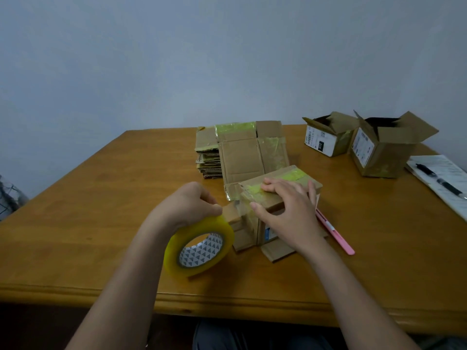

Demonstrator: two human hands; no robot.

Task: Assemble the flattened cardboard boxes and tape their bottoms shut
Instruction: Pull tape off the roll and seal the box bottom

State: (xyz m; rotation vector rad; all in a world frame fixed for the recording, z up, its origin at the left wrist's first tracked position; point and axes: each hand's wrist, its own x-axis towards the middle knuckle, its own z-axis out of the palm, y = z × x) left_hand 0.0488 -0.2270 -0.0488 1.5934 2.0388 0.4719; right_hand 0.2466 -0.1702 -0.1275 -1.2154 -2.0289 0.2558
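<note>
Resting flat on the taped bottom of the upturned box [275, 198] at mid-desk [101, 198], the right hand [285, 205] presses with fingers straight. Left hand [187, 205], grip curled, pinches the yellow tape roll [199, 246] beside the box. Flattened boxes [209, 157] lie stacked behind; two assembled boxes [379, 145] stand far right.

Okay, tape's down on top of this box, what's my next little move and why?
Probably cut the tape. The left hand grips the roll at the box edge, still joined to the strip the right hand presses flat; the pink cutter lies beside the box.
</note>
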